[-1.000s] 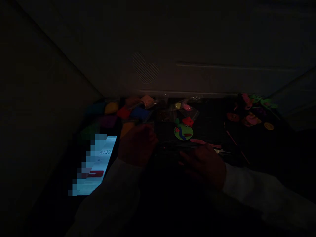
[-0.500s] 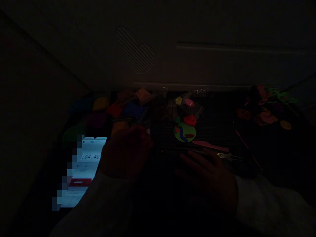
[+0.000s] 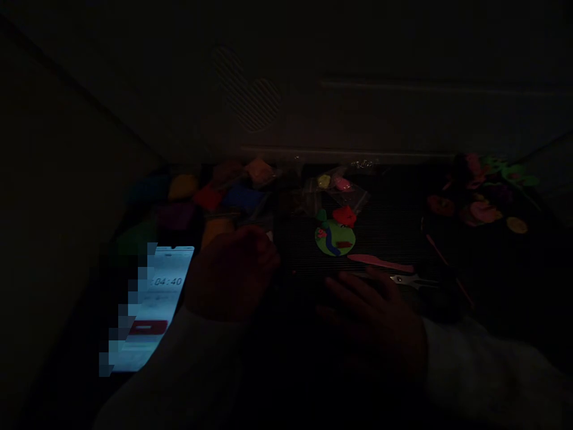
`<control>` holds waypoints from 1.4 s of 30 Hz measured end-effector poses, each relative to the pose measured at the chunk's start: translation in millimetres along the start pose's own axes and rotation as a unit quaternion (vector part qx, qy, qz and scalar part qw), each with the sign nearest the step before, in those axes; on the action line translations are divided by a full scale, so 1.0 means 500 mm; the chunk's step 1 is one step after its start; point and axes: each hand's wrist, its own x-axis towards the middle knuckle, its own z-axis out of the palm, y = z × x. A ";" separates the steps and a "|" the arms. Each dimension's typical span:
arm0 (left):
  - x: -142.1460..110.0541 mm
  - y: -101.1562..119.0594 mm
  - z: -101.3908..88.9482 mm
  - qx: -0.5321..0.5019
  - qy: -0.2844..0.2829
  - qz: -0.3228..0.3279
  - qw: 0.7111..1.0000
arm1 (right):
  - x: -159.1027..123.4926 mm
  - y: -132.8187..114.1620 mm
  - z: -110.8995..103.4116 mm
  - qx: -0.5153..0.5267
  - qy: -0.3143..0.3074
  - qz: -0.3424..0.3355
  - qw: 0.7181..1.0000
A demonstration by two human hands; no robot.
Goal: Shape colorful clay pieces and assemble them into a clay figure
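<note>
In very dim light, my left hand (image 3: 235, 272) is curled closed over the dark surface, beside a lit phone (image 3: 163, 304) and just in front of an orange packet (image 3: 217, 229). Whatever its fingers may hold is hidden. My right hand (image 3: 373, 322) lies low with its fingers stretched out and apart, holding nothing. Just beyond its fingertips are scissors (image 3: 403, 279) and a pink plastic knife (image 3: 380, 263). Farther off sits a round green clay disc (image 3: 335, 239) with a blue strip and small coloured pieces on it. A red clay lump (image 3: 344, 216) touches its far edge.
Packets of coloured clay, including a blue one (image 3: 244, 197), lie at the back left. Clear bags with a pink lump (image 3: 342, 183) stand behind the disc. A thin pink stick (image 3: 450, 269) and a pile of colourful clay shapes (image 3: 483, 209) are at the right. A wall rises behind.
The picture has become slightly darker and shifted a little. Both hands keep nearly the same place and pose.
</note>
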 end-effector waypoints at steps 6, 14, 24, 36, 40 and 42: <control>-0.003 -0.002 0.002 0.005 -0.007 0.003 1.000 | 0.000 -0.003 -0.002 0.003 0.002 0.043 0.999; 0.000 -0.003 0.001 0.006 -0.007 0.002 1.000 | 0.002 -0.002 -0.007 0.008 -0.012 0.050 0.999; -0.002 -0.005 0.001 -0.001 -0.007 -0.002 1.000 | -0.001 -0.007 -0.002 0.003 -0.006 0.021 1.000; -0.004 -0.009 0.005 -0.002 -0.004 -0.022 1.000 | -0.002 -0.013 0.007 0.019 0.000 0.022 1.000; -0.003 -0.009 0.005 -0.006 -0.001 -0.027 1.000 | 0.006 -0.008 0.001 0.022 -0.015 0.072 0.997; -0.003 -0.008 0.006 -0.005 0.005 -0.030 1.000 | 0.008 -0.003 -0.004 0.019 -0.010 0.075 0.997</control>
